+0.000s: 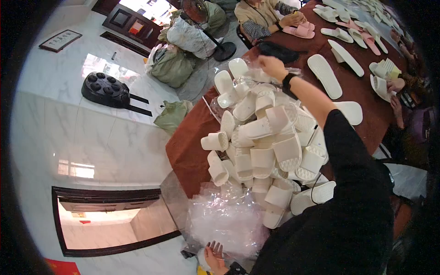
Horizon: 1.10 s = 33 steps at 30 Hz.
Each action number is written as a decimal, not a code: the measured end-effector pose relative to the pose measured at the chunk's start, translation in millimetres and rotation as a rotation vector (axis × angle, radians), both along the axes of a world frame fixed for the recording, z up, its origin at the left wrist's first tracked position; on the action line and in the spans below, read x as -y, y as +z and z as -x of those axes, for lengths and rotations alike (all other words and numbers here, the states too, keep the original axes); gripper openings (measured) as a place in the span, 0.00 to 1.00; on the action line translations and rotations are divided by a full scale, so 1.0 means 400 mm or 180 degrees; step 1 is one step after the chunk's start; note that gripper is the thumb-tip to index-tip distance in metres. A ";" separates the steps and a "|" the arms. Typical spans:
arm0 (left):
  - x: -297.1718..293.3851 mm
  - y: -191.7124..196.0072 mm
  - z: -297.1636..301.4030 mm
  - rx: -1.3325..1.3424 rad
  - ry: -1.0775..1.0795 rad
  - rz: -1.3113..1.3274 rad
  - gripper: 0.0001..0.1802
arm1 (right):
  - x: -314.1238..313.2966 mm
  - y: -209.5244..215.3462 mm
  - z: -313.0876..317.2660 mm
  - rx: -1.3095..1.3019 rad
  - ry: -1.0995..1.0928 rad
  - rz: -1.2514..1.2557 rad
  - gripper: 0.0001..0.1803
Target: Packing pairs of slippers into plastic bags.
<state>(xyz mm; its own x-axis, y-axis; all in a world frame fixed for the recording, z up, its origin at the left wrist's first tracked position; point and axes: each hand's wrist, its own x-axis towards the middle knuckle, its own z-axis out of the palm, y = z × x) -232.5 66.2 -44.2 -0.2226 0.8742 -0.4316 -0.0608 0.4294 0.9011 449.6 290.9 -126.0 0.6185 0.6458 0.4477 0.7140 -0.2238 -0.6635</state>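
Observation:
My right hand [273, 68] reaches across to the far side of a pile of cream slippers [263, 161], a black band on its wrist. Its fingers are curled closed above clear plastic wrap [255, 74]; whatever they grip is hidden. Nearby lie white slippers in clear wrap [223, 81]. At the bottom, my left hand [215, 258] is palm up with its fingers apart, holding nothing. It is just below a stack of clear plastic bags [224, 220], which lies against the near end of the pile.
A brown cloth covers the table [183, 153]. Beyond, a person [261, 20] handles a pink slipper [300, 31]. More slippers [325, 75] lie to the right, where another person's hands [396, 85] hold one. Stuffed sacks [172, 66] and a fan [224, 51] stand past the table.

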 end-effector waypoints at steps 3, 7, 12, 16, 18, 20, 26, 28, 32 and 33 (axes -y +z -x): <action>-0.047 -0.086 0.084 0.0055 -0.0300 -0.0082 0.22 | 0.032 0.199 -0.111 0.0189 0.0419 -0.0570 0.09; -0.067 -0.121 0.067 0.0236 -0.0334 -0.0376 0.21 | 0.153 0.431 -0.101 -0.1383 0.1198 -0.2426 0.10; -0.084 -0.152 0.065 0.0564 -0.0530 -0.0531 0.23 | 0.225 0.413 -0.064 -0.0438 0.1598 -0.0777 0.11; -0.067 -0.131 0.076 0.0460 -0.0302 -0.0565 0.22 | 0.281 0.531 0.023 -0.2304 0.1844 -0.1534 0.10; -0.063 -0.114 0.068 0.0538 -0.0320 -0.0578 0.22 | 0.288 0.571 0.039 -0.1178 0.1787 -0.1404 0.11; -0.040 -0.082 0.074 0.0471 -0.0234 -0.0645 0.22 | 0.320 0.663 0.164 -0.1509 0.2046 -0.1531 0.11; -0.009 -0.116 0.108 0.0648 -0.0210 -0.0641 0.26 | 0.259 0.729 0.133 -0.0813 0.1888 -0.0616 0.13; -0.006 -0.137 0.120 0.0774 -0.0272 -0.0544 0.26 | 0.264 0.786 0.173 -0.0943 0.1886 -0.1282 0.12; 0.029 -0.170 0.146 0.1042 -0.0157 -0.0525 0.27 | 0.316 0.842 0.408 -0.0488 0.2433 -0.1812 0.13; 0.037 -0.170 0.154 0.1152 -0.0158 -0.0481 0.28 | 0.338 0.820 0.511 0.0502 0.2545 -0.1710 0.11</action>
<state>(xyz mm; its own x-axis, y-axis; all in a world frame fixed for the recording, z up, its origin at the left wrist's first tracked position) -294.1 51.4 -112.3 -0.0354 0.9397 -0.3401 -0.3685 0.3041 0.8785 245.1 155.8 201.9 -0.0057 0.5345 0.8452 0.6131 0.6695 -0.4193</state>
